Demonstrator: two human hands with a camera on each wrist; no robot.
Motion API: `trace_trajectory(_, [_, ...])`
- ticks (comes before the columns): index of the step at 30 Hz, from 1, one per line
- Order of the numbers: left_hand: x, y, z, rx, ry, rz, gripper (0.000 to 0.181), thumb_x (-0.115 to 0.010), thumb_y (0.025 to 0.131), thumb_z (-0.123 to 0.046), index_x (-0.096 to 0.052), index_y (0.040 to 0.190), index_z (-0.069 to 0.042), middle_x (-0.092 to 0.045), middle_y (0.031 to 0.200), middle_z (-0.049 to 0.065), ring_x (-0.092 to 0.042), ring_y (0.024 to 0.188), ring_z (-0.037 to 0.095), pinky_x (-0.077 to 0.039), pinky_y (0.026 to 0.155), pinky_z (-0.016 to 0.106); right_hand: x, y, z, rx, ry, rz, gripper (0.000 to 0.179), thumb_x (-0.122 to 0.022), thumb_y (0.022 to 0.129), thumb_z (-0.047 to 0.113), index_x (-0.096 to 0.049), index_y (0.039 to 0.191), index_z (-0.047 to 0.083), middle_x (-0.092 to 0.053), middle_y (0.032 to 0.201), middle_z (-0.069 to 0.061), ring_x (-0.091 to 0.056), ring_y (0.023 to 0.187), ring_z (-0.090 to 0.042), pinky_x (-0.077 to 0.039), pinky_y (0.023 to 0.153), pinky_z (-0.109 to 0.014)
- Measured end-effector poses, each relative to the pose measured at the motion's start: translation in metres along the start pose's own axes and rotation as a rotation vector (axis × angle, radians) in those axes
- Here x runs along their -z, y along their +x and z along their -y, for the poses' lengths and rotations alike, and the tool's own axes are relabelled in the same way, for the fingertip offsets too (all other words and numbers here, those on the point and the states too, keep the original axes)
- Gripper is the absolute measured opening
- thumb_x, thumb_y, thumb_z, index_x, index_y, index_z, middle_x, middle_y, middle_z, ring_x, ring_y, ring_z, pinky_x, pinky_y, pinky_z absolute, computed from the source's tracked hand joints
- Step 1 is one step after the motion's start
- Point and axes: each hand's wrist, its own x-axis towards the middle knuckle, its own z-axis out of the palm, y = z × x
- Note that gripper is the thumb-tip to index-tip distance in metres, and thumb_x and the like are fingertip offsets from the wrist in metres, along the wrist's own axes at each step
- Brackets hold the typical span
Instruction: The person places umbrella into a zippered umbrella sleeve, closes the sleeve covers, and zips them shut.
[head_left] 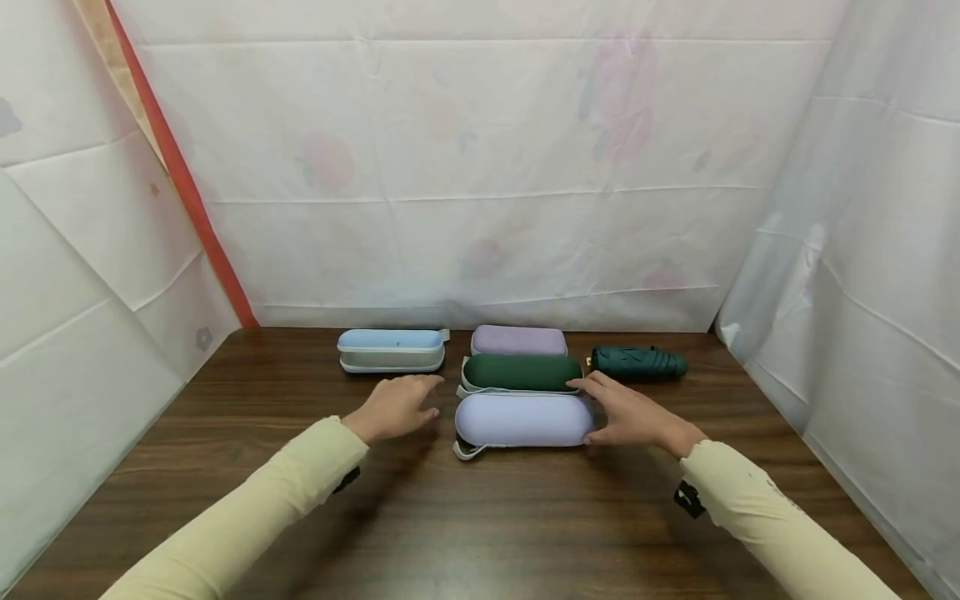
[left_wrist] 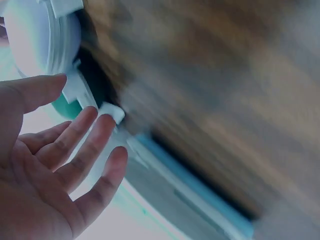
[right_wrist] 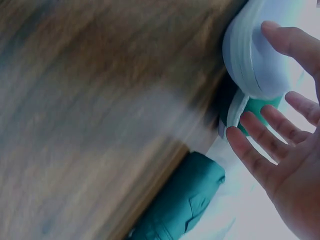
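A lavender zip case (head_left: 525, 420), shaped like a glasses case, lies nearest on the table with a grey loop at its left end. Directly behind it sits a dark green case (head_left: 517, 372), and behind that a purple case (head_left: 518, 339). My left hand (head_left: 397, 408) hovers left of the lavender case, fingers apart and holding nothing. At the right ends of the lavender and green cases is my right hand (head_left: 633, 417), its fingers spread. In the right wrist view its thumb overlaps the lavender case (right_wrist: 272, 65), and the palm is bare.
A light blue case (head_left: 390, 340) with its lid partly raised stands at the back left. To the right of the green case lies a folded dark green umbrella (head_left: 637, 362). The brown wooden table (head_left: 480, 525) is bordered by pale patterned sheets (head_left: 480, 167) at the back and sides.
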Motion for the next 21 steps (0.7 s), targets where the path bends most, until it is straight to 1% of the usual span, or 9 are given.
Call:
trace_trajectory(3, [0.011, 0.001, 0.011, -0.032, 0.038, -0.025, 0.046, -0.071, 0.085, -0.017, -0.057, 0.124, 0.002, -0.066, 0.102, 0.009, -0.063, 0.095, 0.026, -0.051, 0.074, 0.044, 0.008, -0.002, -0.004, 0.001, 0.007, 0.000, 0.078, -0.081, 0.077, 0.022, -0.040, 0.141, 0.003, -0.046, 0.127, -0.015, -0.052, 0.114, -0.031, -0.044, 0.089, -0.046])
trace_trajectory(4, [0.016, 0.002, 0.014, -0.043, 0.054, -0.031, 0.046, -0.071, 0.085, -0.016, -0.056, 0.124, 0.003, -0.066, 0.104, 0.011, -0.062, 0.097, 0.028, -0.050, 0.078, 0.045, 0.011, -0.002, -0.006, -0.001, 0.002, -0.002, 0.078, -0.081, 0.078, 0.021, -0.040, 0.141, 0.002, -0.046, 0.128, -0.016, -0.051, 0.115, -0.032, -0.044, 0.090, -0.047])
trace_trajectory(6, [0.025, 0.003, 0.022, -0.057, 0.088, -0.041, 0.046, -0.071, 0.086, -0.015, -0.056, 0.124, 0.004, -0.065, 0.109, 0.014, -0.060, 0.103, 0.032, -0.049, 0.081, 0.046, 0.015, -0.002, -0.011, -0.006, -0.012, -0.009, 0.077, -0.080, 0.078, 0.019, -0.040, 0.141, 0.001, -0.046, 0.129, -0.018, -0.050, 0.115, -0.035, -0.044, 0.090, -0.048])
trace_trajectory(8, [0.035, 0.006, 0.029, -0.057, 0.109, -0.029, 0.047, -0.071, 0.086, -0.014, -0.055, 0.126, 0.004, -0.062, 0.116, 0.018, -0.056, 0.110, 0.036, -0.046, 0.086, 0.050, 0.020, -0.002, -0.017, -0.021, -0.032, -0.008, 0.077, -0.079, 0.078, 0.017, -0.039, 0.142, 0.001, -0.046, 0.130, -0.020, -0.049, 0.117, -0.036, -0.043, 0.090, -0.050])
trace_trajectory(10, [0.044, 0.010, 0.035, -0.056, 0.126, -0.016, 0.047, -0.070, 0.086, -0.014, -0.054, 0.127, 0.005, -0.059, 0.121, 0.020, -0.052, 0.113, 0.038, -0.045, 0.086, 0.052, 0.023, -0.002, -0.023, -0.040, -0.051, -0.008, 0.076, -0.078, 0.079, 0.016, -0.039, 0.142, 0.000, -0.044, 0.133, -0.023, -0.046, 0.120, -0.038, -0.042, 0.091, -0.051])
trace_trajectory(11, [0.048, 0.012, 0.038, -0.051, 0.128, -0.003, 0.048, -0.070, 0.086, -0.013, -0.054, 0.127, 0.005, -0.057, 0.123, 0.021, -0.050, 0.114, 0.038, -0.045, 0.086, 0.053, 0.025, -0.002, -0.026, -0.050, -0.060, -0.006, 0.075, -0.078, 0.080, 0.015, -0.039, 0.141, -0.001, -0.043, 0.134, -0.024, -0.045, 0.120, -0.040, -0.041, 0.092, -0.053])
trace_trajectory(15, [0.060, 0.022, 0.049, -0.023, 0.118, 0.063, 0.051, -0.069, 0.087, -0.012, -0.050, 0.131, 0.005, -0.051, 0.129, 0.022, -0.044, 0.121, 0.039, -0.040, 0.091, 0.056, 0.033, -0.002, -0.038, -0.079, -0.116, -0.014, 0.071, -0.076, 0.081, 0.015, -0.040, 0.140, -0.003, -0.044, 0.133, -0.024, -0.043, 0.121, -0.042, -0.040, 0.092, -0.055])
trace_trajectory(18, [0.066, 0.027, 0.057, 0.021, 0.106, 0.136, 0.053, -0.067, 0.089, -0.013, -0.046, 0.134, 0.005, -0.045, 0.135, 0.024, -0.038, 0.127, 0.042, -0.035, 0.095, 0.059, 0.038, -0.001, -0.048, -0.092, -0.162, -0.034, 0.069, -0.076, 0.081, 0.014, -0.041, 0.138, -0.004, -0.047, 0.129, -0.023, -0.045, 0.118, -0.040, -0.041, 0.091, -0.054])
trace_trajectory(21, [0.068, 0.034, 0.063, 0.059, 0.105, 0.207, 0.055, -0.065, 0.090, -0.013, -0.043, 0.137, 0.005, -0.041, 0.139, 0.026, -0.035, 0.129, 0.043, -0.034, 0.096, 0.058, 0.043, -0.002, -0.058, -0.115, -0.201, -0.050, 0.068, -0.076, 0.080, 0.012, -0.043, 0.137, -0.004, -0.048, 0.126, -0.023, -0.045, 0.117, -0.041, -0.040, 0.091, -0.055])
